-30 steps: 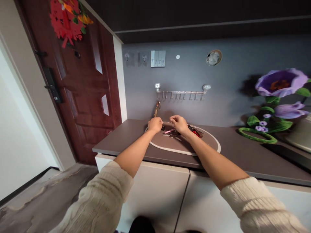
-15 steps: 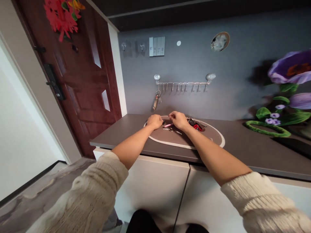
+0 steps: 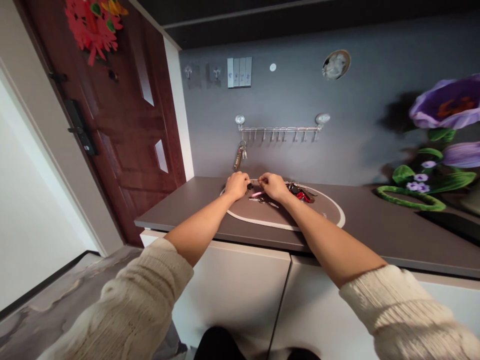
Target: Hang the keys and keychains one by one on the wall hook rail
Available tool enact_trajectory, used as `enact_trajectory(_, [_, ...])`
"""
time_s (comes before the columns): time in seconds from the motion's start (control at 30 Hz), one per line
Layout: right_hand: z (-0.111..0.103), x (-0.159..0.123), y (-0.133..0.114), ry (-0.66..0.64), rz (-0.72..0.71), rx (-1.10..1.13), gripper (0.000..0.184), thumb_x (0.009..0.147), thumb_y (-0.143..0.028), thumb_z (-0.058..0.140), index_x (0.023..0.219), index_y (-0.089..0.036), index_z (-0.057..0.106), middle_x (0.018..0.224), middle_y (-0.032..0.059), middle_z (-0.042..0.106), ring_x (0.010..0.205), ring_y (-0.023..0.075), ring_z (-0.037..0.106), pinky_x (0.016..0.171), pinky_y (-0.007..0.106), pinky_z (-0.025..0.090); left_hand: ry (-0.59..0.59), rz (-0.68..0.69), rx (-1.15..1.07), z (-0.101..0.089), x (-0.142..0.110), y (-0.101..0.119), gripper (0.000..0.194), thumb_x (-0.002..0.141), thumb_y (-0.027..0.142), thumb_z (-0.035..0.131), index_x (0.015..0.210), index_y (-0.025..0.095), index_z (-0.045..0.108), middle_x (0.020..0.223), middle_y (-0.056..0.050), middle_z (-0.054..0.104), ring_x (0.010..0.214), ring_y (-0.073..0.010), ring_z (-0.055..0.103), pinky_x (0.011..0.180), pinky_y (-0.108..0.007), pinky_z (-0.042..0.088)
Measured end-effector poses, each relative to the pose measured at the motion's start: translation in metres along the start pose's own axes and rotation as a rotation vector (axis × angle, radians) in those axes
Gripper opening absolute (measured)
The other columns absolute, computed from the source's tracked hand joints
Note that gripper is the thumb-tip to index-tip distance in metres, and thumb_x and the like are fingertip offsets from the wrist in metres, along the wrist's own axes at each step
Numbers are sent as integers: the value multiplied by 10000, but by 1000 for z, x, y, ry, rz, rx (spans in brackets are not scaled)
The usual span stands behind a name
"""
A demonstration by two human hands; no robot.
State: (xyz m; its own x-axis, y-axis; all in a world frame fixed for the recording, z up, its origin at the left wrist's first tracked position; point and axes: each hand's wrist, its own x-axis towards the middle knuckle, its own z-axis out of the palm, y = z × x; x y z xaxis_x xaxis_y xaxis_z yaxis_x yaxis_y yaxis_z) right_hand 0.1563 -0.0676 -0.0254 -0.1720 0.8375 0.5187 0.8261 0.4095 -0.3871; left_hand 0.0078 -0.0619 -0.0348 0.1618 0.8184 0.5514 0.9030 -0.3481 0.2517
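Over the far left part of an oval brown mat (image 3: 285, 224) with a pale rim, my left hand (image 3: 237, 185) is closed. A small black thing (image 3: 249, 186) shows beneath its fingers; its kind is unclear. Close by on the right, my right hand (image 3: 273, 185) has its fingertips pinched together, and whatever they hold is too small to make out. Between and below the hands lie a pink strip (image 3: 258, 194) and several loose metal keys (image 3: 267, 202). Beside my right wrist rests a pile of keys with red and black pieces (image 3: 303, 196), partly covered by the forearm.
A clear hook rail (image 3: 281, 129) is fixed to the grey wall, with a key ring and brown tag (image 3: 239, 157) hanging at its left end. Purple fabric flowers (image 3: 446, 107) stand on the counter (image 3: 360, 200) at right. A dark red door (image 3: 123, 145) is at left.
My left hand has risen slightly and its fingers have come nearer to my right hand's fingertips. The black thing under it shows more. The whole view has shifted a little.
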Motion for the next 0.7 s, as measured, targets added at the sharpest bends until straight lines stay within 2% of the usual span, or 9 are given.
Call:
enact_trajectory(0.37, [1,1,1,14,0,55,136,746,-185,536,835,-184,639,836,48,668,744,146,577,710,239,403,94,86,-33,-5,-2,3,193,844,211,420,856,201,612,937,-44,593,922,-163,517,818,-274,383])
enact_trajectory(0.7, [-2,0,-5,44,4,304,119,740,-237,535,771,-173,631,766,16,659,686,117,561,688,228,411,156,92,-100,-9,-1,6,223,858,240,386,838,184,601,907,-43,594,902,-155,523,817,-271,386])
